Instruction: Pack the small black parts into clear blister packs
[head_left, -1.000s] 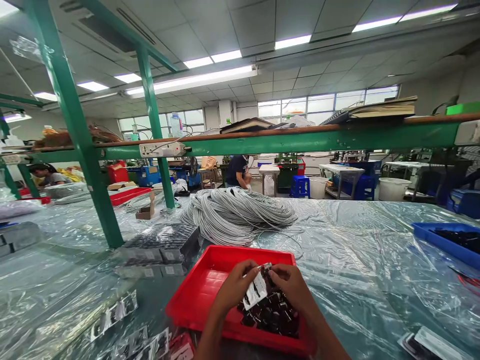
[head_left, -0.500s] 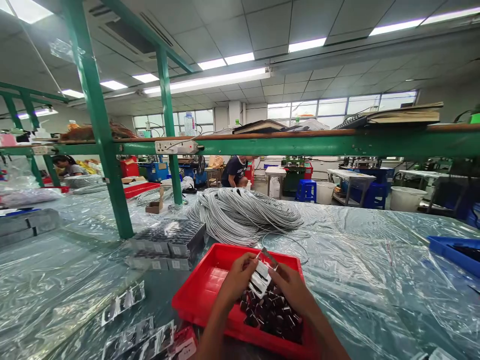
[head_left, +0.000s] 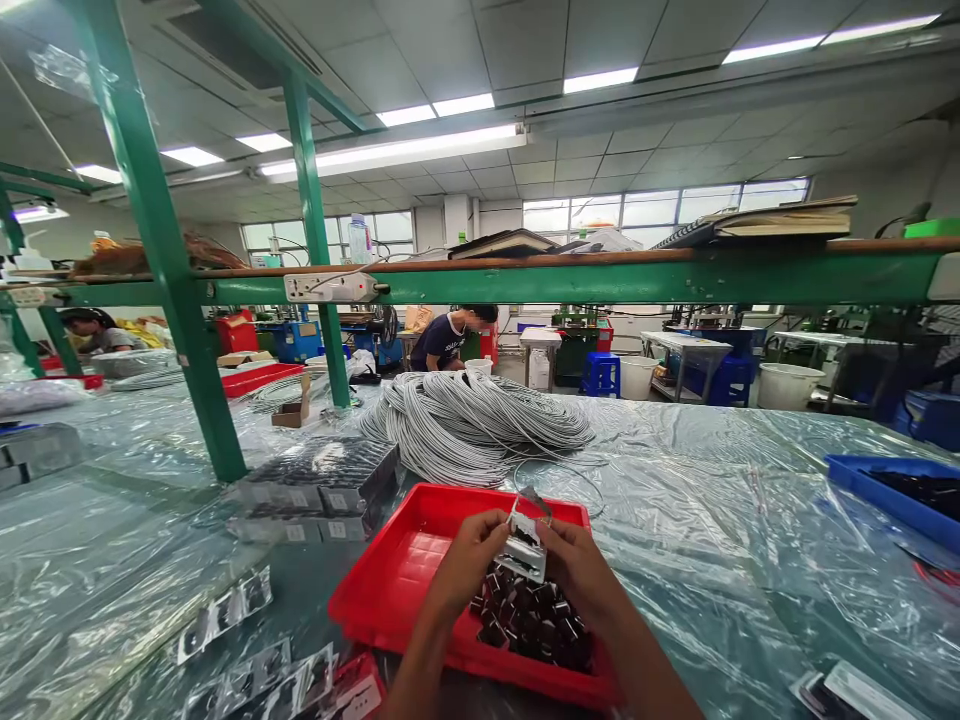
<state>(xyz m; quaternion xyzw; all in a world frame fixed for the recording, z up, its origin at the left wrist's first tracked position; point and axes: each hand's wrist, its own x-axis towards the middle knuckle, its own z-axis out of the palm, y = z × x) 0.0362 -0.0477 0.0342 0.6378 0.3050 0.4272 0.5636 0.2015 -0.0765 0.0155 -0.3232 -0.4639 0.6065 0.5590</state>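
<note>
Both my hands meet over a red tray (head_left: 390, 585) at the bottom centre. My left hand (head_left: 469, 560) and my right hand (head_left: 574, 570) are both closed on a small clear plastic packet (head_left: 525, 535) that holds dark parts. The packet stands upright between my fingertips, above a heap of several small black parts (head_left: 529, 625) lying in the tray's right half. The left half of the tray is bare.
A large coil of grey cable (head_left: 472, 425) lies behind the tray. Stacked trays of black parts (head_left: 319, 485) sit to the left by a green post (head_left: 169, 260). Loose packets (head_left: 225, 625) lie front left, a blue bin (head_left: 896, 495) right. People work in the background.
The packet has been turned from lying slanted against the parts to standing upright and lifted slightly. Both hands stayed over the tray.
</note>
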